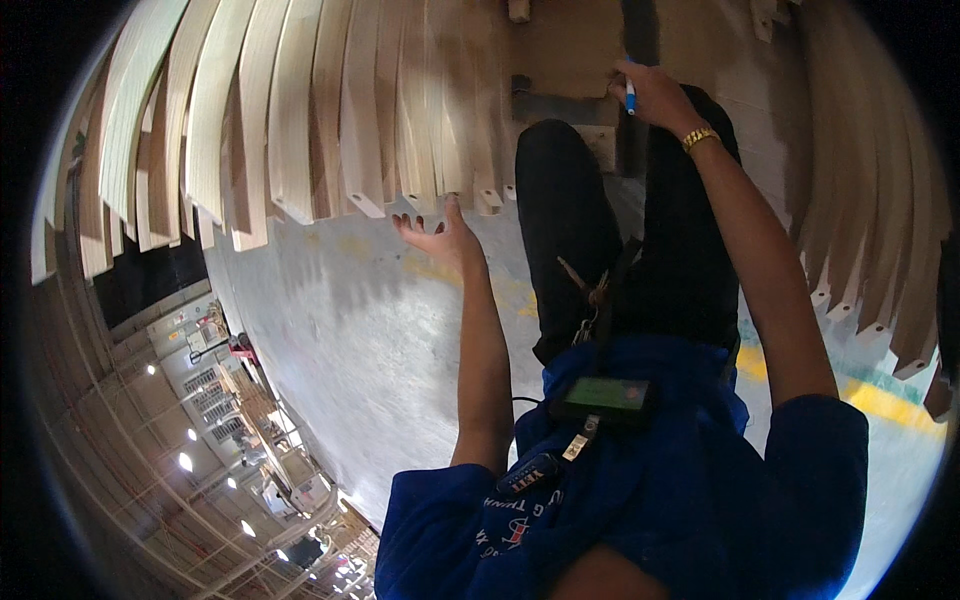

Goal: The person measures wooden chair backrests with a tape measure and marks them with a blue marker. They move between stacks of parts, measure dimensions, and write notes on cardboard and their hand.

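My left hand (445,238) is raised below the lower ends of a row of pale wooden slats (293,120). Its fingers are apart and slightly curled, and its thumb tip is close to one slat end. Whether the thumb touches the wood I cannot tell. In my right hand (660,98) is a blue and white pen (630,96), held above my right knee. A gold-coloured band circles that wrist. Small dark holes show in several of the slat ends near my left hand.
Another row of long wooden slats (880,220) hangs along the right side. Between the rows stands a brown board surface (570,50) with dark strips. The grey floor (350,330) carries yellow markings. Far off at the left are a red pallet jack (243,347) and stacked wood.
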A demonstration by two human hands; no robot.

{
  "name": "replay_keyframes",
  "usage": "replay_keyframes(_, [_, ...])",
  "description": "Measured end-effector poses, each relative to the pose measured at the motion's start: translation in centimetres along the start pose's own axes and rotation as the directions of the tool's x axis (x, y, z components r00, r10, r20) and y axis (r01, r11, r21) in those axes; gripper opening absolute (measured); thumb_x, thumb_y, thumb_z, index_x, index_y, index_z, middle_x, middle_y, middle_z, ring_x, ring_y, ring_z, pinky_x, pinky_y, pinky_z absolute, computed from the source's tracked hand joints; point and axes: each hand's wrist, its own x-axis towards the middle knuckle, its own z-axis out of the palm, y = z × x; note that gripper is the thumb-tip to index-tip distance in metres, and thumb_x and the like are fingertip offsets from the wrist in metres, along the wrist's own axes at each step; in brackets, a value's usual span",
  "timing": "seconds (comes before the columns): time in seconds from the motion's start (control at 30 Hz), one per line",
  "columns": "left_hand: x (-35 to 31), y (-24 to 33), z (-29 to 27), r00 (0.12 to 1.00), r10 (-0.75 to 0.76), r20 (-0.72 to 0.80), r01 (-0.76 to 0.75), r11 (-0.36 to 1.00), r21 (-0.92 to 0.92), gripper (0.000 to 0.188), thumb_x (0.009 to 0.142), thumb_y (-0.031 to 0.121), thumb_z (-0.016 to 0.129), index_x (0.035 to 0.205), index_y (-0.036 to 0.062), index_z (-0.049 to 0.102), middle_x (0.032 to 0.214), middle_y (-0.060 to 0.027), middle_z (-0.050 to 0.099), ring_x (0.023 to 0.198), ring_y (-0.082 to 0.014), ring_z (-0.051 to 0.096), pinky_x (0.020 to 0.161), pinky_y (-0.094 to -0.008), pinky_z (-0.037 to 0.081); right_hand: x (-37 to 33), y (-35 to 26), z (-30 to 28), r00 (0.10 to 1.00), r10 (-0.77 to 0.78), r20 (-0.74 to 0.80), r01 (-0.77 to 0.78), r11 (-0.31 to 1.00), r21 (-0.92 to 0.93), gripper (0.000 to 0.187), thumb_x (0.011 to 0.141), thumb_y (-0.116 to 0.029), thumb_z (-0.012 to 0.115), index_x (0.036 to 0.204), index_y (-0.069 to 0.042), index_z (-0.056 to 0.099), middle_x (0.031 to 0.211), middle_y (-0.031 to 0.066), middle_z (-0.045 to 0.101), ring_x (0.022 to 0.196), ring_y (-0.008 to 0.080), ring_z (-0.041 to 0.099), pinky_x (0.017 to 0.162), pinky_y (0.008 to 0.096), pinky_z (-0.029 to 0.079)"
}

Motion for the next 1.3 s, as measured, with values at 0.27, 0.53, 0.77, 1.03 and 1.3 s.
replay_keyframes(0.27, [-1.4, 0.3, 1.5, 0.997, 0.042, 0.060, -0.055, 0.968, 0.245, 0.096, 0.071, 0.023, 0.079, 0.139, -0.0059, 0.017, 0.139, -0.0242, 0.024, 0.125, -0.0378, 0.033, 0.101, -0.0469, 0.035, -0.2, 0.9, 0.1, 0.987, -0.080, -0.137, 0.092, 0.992, 0.082, 0.027, 0.085, -0.023, 0.062, 0.106, -0.005, 0.059, 0.089, 0.0155, 0.067, 0.085, 0.0300, 0.065, 0.074, 0.0392, 0.051])
replay_keyframes(0.53, [-0.2, -6.5, 3.0, 0.956, 0.292, -0.016, -0.243, 0.824, 0.513, 0.078, 0.077, 0.027, 0.074, 0.132, -0.0109, 0.033, 0.133, -0.0248, 0.037, 0.123, -0.0369, 0.036, 0.101, -0.0461, 0.034, -0.6, -0.3, -0.4, 0.992, -0.068, -0.107, 0.074, 0.995, 0.059, 0.024, 0.087, -0.021, 0.060, 0.104, -0.005, 0.059, 0.088, 0.0125, 0.068, 0.081, 0.0278, 0.066, 0.074, 0.0379, 0.052])
replay_keyframes(0.77, [-0.2, -5.9, 3.9, 0.992, 0.128, 0.019, -0.129, 0.954, 0.271, 0.077, 0.076, 0.026, 0.076, 0.131, -0.0086, 0.034, 0.128, -0.0222, 0.039, 0.122, -0.0360, 0.034, 0.102, -0.0464, 0.030, -0.4, -0.2, -1.4, 0.999, 0.002, -0.046, 0.006, 0.986, 0.165, 0.027, 0.083, -0.032, 0.060, 0.094, -0.008, 0.065, 0.074, 0.0173, 0.066, 0.067, 0.0295, 0.064, 0.063, 0.0413, 0.050])
replay_keyframes(1.03, [-1.4, -3.9, 4.1, 0.988, 0.048, 0.150, -0.071, 0.985, 0.156, 0.082, 0.074, 0.019, 0.077, 0.136, -0.0046, 0.027, 0.135, -0.0230, 0.030, 0.128, -0.0341, 0.028, 0.096, -0.0422, 0.041, -0.4, 0.3, -0.2, 0.994, -0.049, -0.097, 0.051, 0.998, 0.022, 0.025, 0.085, -0.022, 0.062, 0.105, -0.007, 0.060, 0.089, 0.0126, 0.068, 0.080, 0.0263, 0.067, 0.074, 0.0374, 0.052])
replay_keyframes(1.3, [-1.7, -10.8, 1.2, 0.934, -0.348, 0.077, 0.270, 0.833, 0.483, 0.093, 0.079, 0.034, 0.071, 0.143, 0.0007, 0.012, 0.140, -0.0246, 0.026, 0.125, -0.0355, 0.036, 0.099, -0.0448, 0.036, -0.3, -0.3, -0.2, 0.998, -0.014, -0.053, 0.015, 1.000, 0.025, 0.027, 0.084, -0.023, 0.063, 0.106, -0.009, 0.060, 0.087, 0.0126, 0.067, 0.080, 0.0282, 0.065, 0.071, 0.0391, 0.051])
